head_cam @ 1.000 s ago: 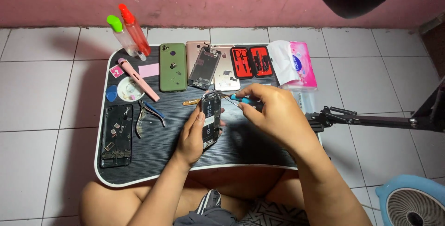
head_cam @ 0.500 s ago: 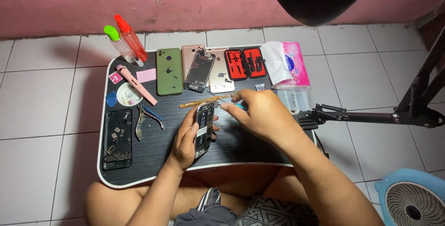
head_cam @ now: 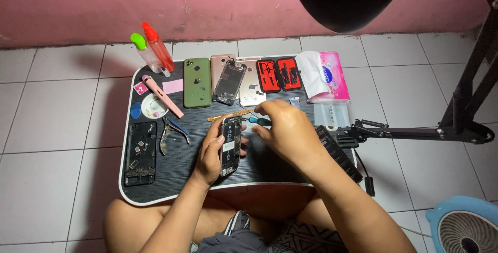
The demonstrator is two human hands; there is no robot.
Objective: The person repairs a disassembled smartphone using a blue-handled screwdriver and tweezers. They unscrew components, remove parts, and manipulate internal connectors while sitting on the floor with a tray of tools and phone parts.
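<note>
Black tray [head_cam: 176, 180]: screwdriver tip [head_cam: 244, 120] hand-hidden.

Dim, even overhead light; soft shadows, sharp focus.

A black lap table [head_cam: 181, 180] on white floor tiles [head_cam: 52, 144] carries phones [head_cam: 196, 82], pliers [head_cam: 170, 131], tool case [head_cam: 278, 74], tissues [head_cam: 327, 76] far right.

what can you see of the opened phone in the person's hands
The opened phone is a slim rectangular body with its screen off, showing dark internals, small metal parts and a pale silvery frame. It lies lengthwise, its top pointing away from the person, on the black tray table. The left hand grips its left edge, thumb on the inside. The right hand holds a blue-handled screwdriver at its top end.
</note>
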